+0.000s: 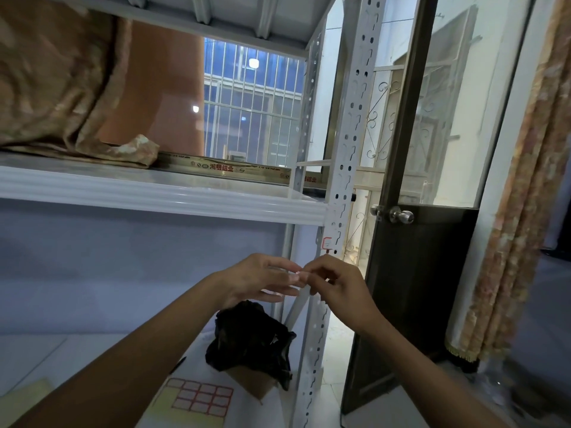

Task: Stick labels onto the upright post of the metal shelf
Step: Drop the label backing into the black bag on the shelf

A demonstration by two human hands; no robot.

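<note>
The white perforated upright post [350, 125] of the metal shelf runs down the middle right. One red-bordered label [327, 243] is stuck on it just below the shelf board. My left hand [262, 281] and my right hand [336, 284] meet fingertip to fingertip in front of the post, a little below that label. Between the fingertips is a small pale piece, probably a label [299, 275]; which hand pinches it is unclear. A sheet of red-bordered labels [202, 398] lies on the lower shelf near the bottom of the view.
A crumpled black bag [251, 338] sits on a brown box on the lower shelf, beside the post. A folded patterned cloth [61, 88] lies on the upper shelf board [154, 193]. A dark door with a round knob [401, 216] stands right of the post, a curtain [509, 211] beyond it.
</note>
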